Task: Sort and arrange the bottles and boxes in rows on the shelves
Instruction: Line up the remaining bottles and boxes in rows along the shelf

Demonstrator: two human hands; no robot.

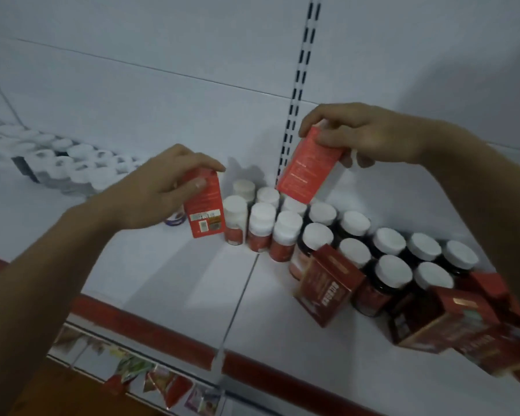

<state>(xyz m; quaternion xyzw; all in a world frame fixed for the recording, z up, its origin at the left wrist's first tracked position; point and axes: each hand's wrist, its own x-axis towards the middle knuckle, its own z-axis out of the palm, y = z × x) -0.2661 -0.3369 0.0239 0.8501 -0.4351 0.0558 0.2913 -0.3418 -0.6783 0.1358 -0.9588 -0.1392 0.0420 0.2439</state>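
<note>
Small packets (123,370) hung beneath the red front strip (138,328) of the white shelf (162,280). On the shelf's near right, several dark red boxes (442,319) lay jumbled, and one leaning box (327,283) tilted against the bottles behind it. Those dark bottles (394,271), white-capped, stood in rows running back and to the left, meeting a group of smaller red-labelled bottles (261,223), also white-capped, close together near the back panel.

Just left of the small bottles, the left hand (159,193) gripped a bright red box (206,211) from above, fingers and thumb curled round its top. That box stood nearly upright, just beside the leftmost small bottle; whether its base touched the shelf I could not tell. Farther back, the right hand (364,133) pinched a second red box (306,166) by its upper end, tilted in the air with its lower corner over the rear small bottles.

Far left, blurred white-capped containers (60,157) sat clustered. A slotted upright (300,85) rose against the back panel (162,100).
</note>
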